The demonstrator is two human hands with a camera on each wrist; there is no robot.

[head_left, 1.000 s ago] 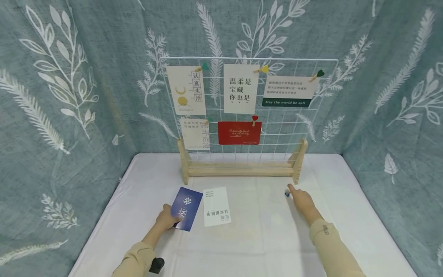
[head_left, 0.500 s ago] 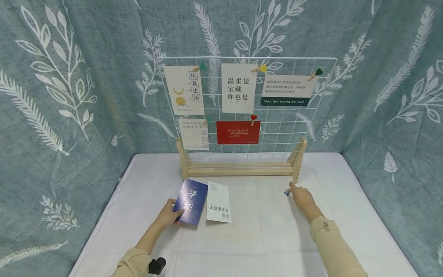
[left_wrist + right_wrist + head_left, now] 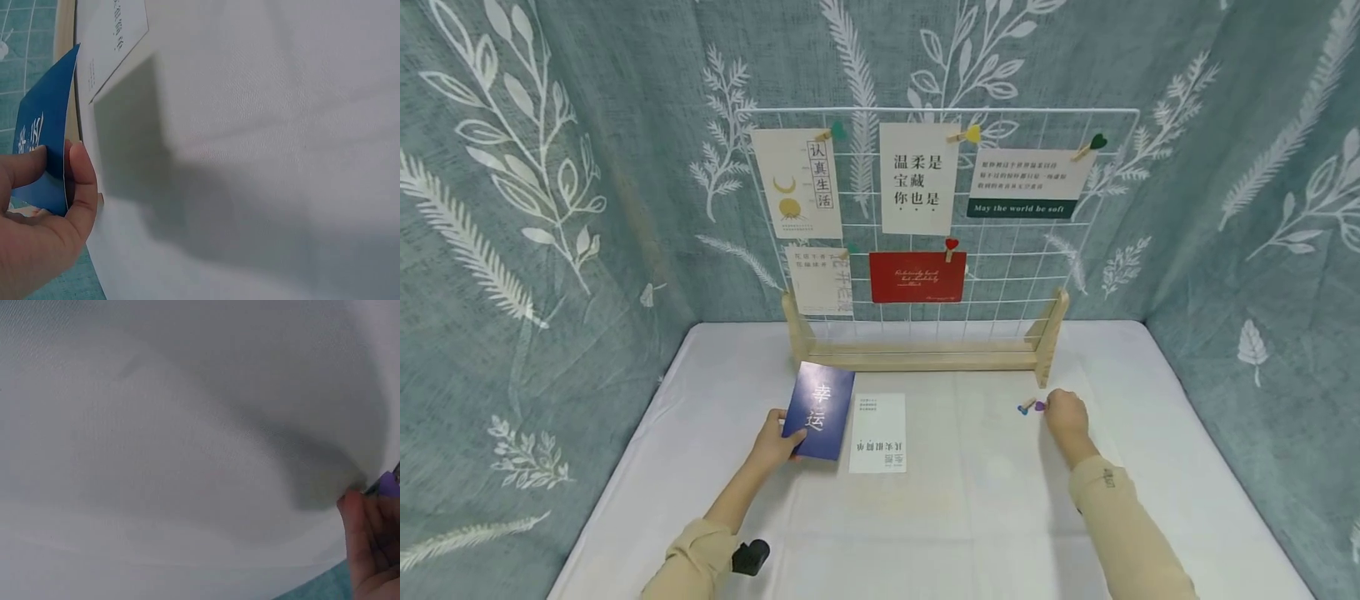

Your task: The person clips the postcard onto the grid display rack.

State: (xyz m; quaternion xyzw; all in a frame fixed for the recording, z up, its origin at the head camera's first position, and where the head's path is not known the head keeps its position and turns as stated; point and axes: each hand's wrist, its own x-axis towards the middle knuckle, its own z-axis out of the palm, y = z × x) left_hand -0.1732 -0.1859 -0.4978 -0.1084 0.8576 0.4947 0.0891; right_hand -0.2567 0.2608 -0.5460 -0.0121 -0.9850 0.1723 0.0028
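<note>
- The left hand (image 3: 772,442) is pinching a blue card (image 3: 819,410) above the counter (image 3: 970,517).
- The right hand (image 3: 1064,414), fingers curled, is gripping a purple clip (image 3: 1040,406) beside a blue clip (image 3: 1026,407).

A grey-green fabric backdrop (image 3: 550,167) printed with white leaf and fern sprays hangs behind and to both sides, enclosing the table (image 3: 970,533); the table is covered with a plain white cloth, lightly creased. At its far edge stands a white wire grid panel (image 3: 1030,275) in a pale wooden base (image 3: 925,358); the light is soft and even, with faint shadows.
</note>
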